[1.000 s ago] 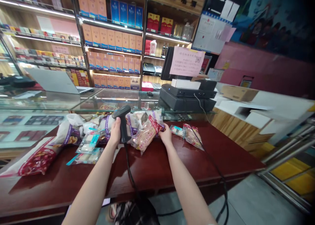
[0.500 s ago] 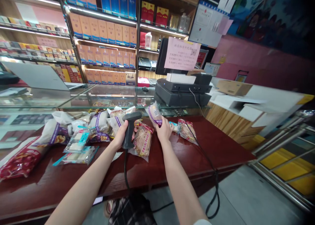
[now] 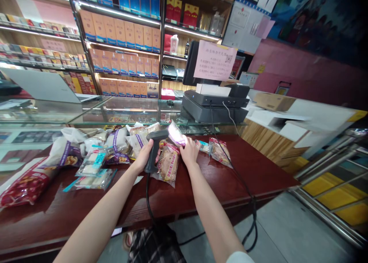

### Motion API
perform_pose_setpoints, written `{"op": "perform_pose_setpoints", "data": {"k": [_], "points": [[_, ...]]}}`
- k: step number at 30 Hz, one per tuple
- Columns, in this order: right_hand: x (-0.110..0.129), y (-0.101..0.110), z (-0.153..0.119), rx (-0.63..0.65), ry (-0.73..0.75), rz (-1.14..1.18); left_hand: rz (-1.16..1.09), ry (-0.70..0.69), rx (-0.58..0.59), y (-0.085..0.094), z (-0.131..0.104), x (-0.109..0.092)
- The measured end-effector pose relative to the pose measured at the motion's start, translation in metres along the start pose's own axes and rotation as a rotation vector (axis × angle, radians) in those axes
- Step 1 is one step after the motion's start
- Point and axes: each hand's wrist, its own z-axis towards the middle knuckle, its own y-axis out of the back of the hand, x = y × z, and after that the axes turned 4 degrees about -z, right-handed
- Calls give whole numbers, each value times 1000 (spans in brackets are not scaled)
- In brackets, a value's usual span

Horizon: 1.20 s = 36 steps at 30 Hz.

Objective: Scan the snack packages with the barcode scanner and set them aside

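Note:
My left hand [image 3: 144, 155] is wrapped round the handle of a black barcode scanner [image 3: 151, 161], its head turned to the right. A white glow falls on the small purple-and-clear snack packet [image 3: 176, 134] that my right hand [image 3: 190, 151] grips by its lower end, in front of the scanner. Under and between the hands lies a clear bread packet [image 3: 167, 164] with red lettering on the dark red counter. Left of the scanner are several bagged snacks, among them a purple-and-white bag [image 3: 117, 144] and a blue-and-clear packet [image 3: 93, 179].
A red-and-white bag [image 3: 25, 184] lies at the counter's left. Another bread packet [image 3: 220, 152] rests at right, with a black cable [image 3: 240, 182] crossing it and hanging over the edge. A till screen with a pink notice [image 3: 215, 61] stands behind, beside a glass counter [image 3: 129, 106].
My right hand has brought the snack packet slightly left, nearer the scanner, and tilted it. A bright light now shows on the packet. My left hand keeps hold of the scanner.

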Motion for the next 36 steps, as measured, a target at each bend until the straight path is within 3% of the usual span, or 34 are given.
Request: {"op": "perform_pose_setpoints", "data": {"k": [9,15,18,21,25,27,30,32,36], "points": [[-5,-2,2,-34,-28,25,-64,-30,-13,-2,0,-1],[-30,3,8,-60,-312,-2,-104,16,-31,9,3,2],[-42,5,9,-165,-413,-100,-160,-43,-51,12,4,-1],[-41,5,9,-186,-326,-109,-204,-76,-60,14,3,-6],[-31,-3,6,113,-96,-98,-194,-62,-35,15,0,-12],[-32,-6,5,197,-142,-137,-204,-57,-44,15,-1,-14],[-42,-5,6,146,-321,-178,-238,-77,-65,15,-1,-15],[-46,-1,7,80,-356,-153,-267,-106,-68,15,0,-16],[-33,1,6,32,-134,46,-307,-100,-82,14,0,-17]]}}
